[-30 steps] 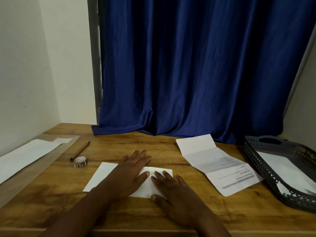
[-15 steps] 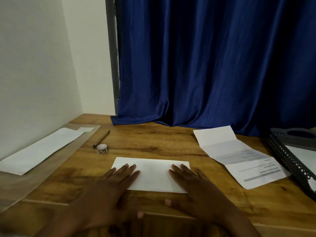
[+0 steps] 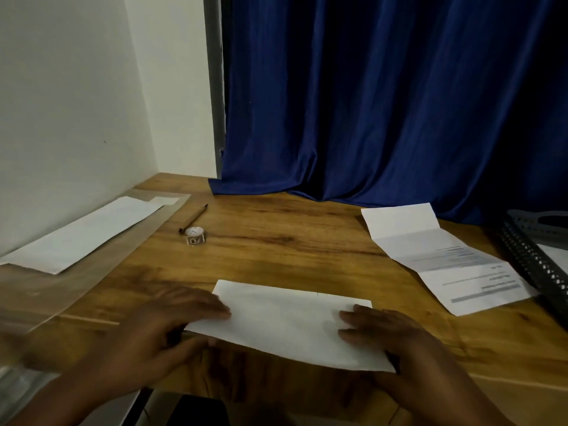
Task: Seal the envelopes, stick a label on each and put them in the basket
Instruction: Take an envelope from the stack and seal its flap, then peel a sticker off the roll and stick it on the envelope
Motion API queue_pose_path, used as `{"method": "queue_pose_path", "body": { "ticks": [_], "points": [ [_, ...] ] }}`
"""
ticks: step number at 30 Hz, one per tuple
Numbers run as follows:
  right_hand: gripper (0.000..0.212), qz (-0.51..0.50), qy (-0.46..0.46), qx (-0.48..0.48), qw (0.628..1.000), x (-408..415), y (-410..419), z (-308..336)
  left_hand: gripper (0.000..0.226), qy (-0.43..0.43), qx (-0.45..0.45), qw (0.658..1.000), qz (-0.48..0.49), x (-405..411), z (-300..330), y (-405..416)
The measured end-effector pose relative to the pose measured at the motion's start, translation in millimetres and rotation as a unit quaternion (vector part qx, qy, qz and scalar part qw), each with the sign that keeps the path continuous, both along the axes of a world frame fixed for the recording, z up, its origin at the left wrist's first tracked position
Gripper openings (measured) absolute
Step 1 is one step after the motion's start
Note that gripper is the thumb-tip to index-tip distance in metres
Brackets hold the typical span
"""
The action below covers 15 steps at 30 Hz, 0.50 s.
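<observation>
Envelope (image 3: 292,324) lay flat at near table (image 3: 276,247) edge. Left hand (image 3: 172,330) blurred, grip indeterminate; right hand (image 3: 390,336) fingers straight, pressed flat. Letter (image 3: 445,259) print illegible. Basket (image 3: 534,259) cropped right.

A plain white envelope (image 3: 285,324) lies flat near the desk's front edge, slightly skewed. A dark perforated basket (image 3: 534,259) sits at the right edge, holding white paper.
</observation>
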State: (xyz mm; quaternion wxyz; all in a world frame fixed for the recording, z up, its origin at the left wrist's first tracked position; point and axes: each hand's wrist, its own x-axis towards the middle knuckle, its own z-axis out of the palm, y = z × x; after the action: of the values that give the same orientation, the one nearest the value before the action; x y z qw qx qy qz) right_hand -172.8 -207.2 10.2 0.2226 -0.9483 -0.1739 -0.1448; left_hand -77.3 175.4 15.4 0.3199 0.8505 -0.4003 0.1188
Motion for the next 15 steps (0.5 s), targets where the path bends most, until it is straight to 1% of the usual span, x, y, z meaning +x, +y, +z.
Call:
{"method": "queue_pose_path", "body": {
  "ticks": [1, 3, 4, 6, 7, 10, 12, 13, 15],
  "points": [
    [0.075, 0.009, -0.016, 0.035, 0.999, -2, 0, 0, 0.036, 0.004, -0.022, 1.0, 0.001, 0, 1, 0],
    [0.061, -0.001, -0.004, 0.13, 0.991, -6, 0, 7, 0.031, 0.022, -0.078, 0.997, 0.004, 1, 6, -2],
    [0.049, -0.008, 0.008, 0.178, 0.984, -7, 2, 14, 0.03, 0.034, -0.109, 0.993, 0.008, 2, 10, -4],
    [0.017, -0.032, 0.012, 0.269, 0.963, -4, 8, 32, 0.029, 0.044, -0.173, 0.983, 0.034, 5, 18, -9],
    [0.015, -0.052, 0.011, 0.314, 0.948, -1, 12, 40, 0.031, 0.056, -0.207, 0.975, 0.05, 7, 21, -12],
    [0.033, -0.075, -0.007, 0.383, 0.921, 15, 17, 53, 0.05, 0.113, -0.288, 0.948, 0.069, 16, 31, -28],
    [0.049, -0.09, 0.023, 0.413, 0.906, 31, 16, 52, 0.055, 0.127, -0.305, 0.939, 0.099, 28, 32, -39],
    [0.055, -0.114, 0.032, 0.406, 0.906, 40, 16, 47, 0.057, 0.142, -0.309, 0.933, 0.116, 36, 30, -44],
    [0.059, -0.183, 0.037, 0.346, 0.92, 54, 17, 34, 0.064, 0.153, -0.284, 0.931, 0.171, 48, 21, -52]
  ]
}}
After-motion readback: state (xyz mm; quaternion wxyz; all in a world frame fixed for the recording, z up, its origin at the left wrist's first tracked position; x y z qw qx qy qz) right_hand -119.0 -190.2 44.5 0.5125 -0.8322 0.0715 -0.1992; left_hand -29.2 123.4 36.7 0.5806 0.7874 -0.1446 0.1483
